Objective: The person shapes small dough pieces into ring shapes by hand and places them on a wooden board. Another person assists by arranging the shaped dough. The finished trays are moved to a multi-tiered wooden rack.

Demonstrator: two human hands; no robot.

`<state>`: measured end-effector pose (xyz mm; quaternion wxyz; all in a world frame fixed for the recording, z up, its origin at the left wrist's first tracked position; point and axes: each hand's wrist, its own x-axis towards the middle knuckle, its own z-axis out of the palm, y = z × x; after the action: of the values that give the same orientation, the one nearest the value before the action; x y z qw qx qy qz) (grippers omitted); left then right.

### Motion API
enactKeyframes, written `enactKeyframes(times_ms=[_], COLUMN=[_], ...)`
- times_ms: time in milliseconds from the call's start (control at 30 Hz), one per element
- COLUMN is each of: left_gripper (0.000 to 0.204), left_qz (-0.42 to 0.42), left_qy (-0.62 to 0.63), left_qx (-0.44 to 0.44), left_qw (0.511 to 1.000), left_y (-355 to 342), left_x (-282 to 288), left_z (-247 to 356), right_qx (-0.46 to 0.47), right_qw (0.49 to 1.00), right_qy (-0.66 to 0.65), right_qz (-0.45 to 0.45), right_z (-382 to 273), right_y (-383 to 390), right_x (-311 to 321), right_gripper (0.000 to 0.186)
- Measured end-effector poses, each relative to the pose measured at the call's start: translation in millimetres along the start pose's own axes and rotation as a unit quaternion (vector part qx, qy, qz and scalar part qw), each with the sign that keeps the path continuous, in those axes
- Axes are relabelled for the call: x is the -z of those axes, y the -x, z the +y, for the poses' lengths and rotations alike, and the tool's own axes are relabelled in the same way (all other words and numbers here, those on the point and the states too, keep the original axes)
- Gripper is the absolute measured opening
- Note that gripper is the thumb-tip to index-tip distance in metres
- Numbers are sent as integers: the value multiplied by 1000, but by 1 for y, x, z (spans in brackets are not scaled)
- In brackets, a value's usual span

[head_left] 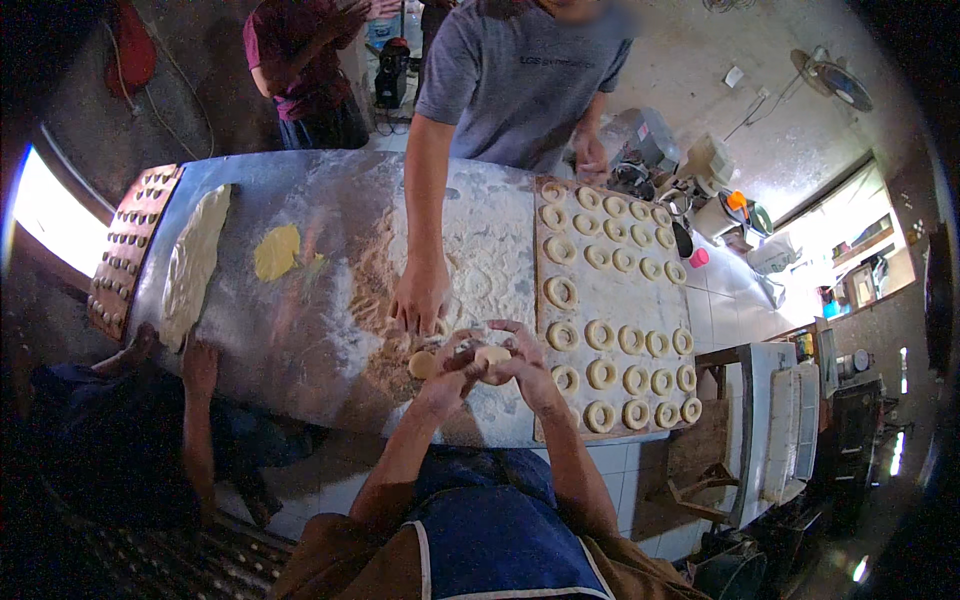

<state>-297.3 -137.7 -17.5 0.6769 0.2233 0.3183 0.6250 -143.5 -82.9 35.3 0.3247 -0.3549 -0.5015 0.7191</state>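
Observation:
My left hand (446, 384) and my right hand (526, 365) meet over the near edge of the floured table, closed around a small pale piece of dough (491, 356). The thumbs press on it from the near side, and the fingers curl around its far side. Just left of my left hand lies a round dough piece (421, 365) on the flour. A co-worker's hand (421, 297) reaches down from across the table, its fingertips in the flour close to my left hand.
Right of my hands, a board (625, 297) carries rows of dough rings (562, 292). Leftward on the metal table (300, 350) lie yellow dough (277, 252) and a long pale dough slab (196, 262). Another person's hand (200, 368) touches the slab. A tray (128, 262) of small pieces stands far left.

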Motion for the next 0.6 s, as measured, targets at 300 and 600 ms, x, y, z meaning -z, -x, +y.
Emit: enactKeyframes(times_ms=[300,600], left_gripper=[22,29], left_qz=[76,217], left_qy=[-17,4], left_qx=[-122,-59], left_qw=[990,974], left_y=[-16,-50], left_x=[-24,-51], left_z=[-24,-56], right_qx=[-45,17], right_qw=[987,954], right_qy=[44,112], right_qz=[149,277], right_z=[30,42], right_y=[-7,-9], right_x=[19,24], right_gripper=[52,59])
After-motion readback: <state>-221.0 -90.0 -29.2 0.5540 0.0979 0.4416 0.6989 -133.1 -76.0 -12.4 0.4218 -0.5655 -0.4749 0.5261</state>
